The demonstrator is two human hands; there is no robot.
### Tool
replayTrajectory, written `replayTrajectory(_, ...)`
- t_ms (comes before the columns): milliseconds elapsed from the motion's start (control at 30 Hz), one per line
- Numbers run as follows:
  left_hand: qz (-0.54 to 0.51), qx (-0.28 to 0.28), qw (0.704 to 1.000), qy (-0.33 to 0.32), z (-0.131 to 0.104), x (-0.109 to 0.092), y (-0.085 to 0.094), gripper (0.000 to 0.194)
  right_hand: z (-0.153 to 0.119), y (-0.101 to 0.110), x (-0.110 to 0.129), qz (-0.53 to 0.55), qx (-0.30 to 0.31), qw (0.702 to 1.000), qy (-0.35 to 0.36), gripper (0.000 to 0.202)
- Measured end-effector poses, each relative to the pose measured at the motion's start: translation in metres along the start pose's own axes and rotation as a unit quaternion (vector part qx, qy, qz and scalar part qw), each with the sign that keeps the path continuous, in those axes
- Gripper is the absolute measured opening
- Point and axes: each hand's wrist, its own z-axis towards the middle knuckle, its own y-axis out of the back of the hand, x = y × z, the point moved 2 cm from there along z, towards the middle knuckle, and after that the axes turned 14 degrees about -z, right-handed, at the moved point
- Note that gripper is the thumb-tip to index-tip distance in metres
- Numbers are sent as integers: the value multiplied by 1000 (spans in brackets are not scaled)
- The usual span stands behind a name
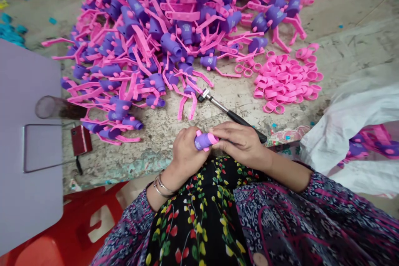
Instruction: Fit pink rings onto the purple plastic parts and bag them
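Near the table's front edge, my left hand (189, 151) is wrapped round a purple plastic piece (202, 141) with small pink knobs. My right hand (245, 143) pinches a pink ring (213, 138) at the right end of that same piece. Just beyond my hands, a hammer (220, 106) with a black grip lies slantwise on the table. A large heap of purple pieces with pink arms (140, 45) spreads over the back and left. A pile of loose pink rings (288, 77) lies to the right.
A white bag (327, 141) holding purple and pink pieces stands at the right. At the left are a pale panel (28, 133), a clear glass (50, 107), a dark red box (81, 139) and a red chair (62, 232). Teal bits (11, 31) lie at the far left.
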Motion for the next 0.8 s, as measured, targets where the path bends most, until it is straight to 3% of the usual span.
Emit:
replayTrajectory(200, -69, -50, 996, -24, -1, 3, -3, 25, 3, 0, 4, 10, 7, 1000, -23, 21)
replayTrajectory(500, -29, -12, 999, -29, -1, 1, 1, 24, 7, 4, 0, 47, 34, 997, -43, 22)
replayTrajectory(667, 0, 0, 1000, -10, 0, 2, -1, 25, 10, 10, 0, 19, 82, 996, -36, 20)
replayTrajectory(800, 18, -7, 1000, -18, 2, 0, 1, 25, 11, 11, 0, 11, 74, 997, -26, 18)
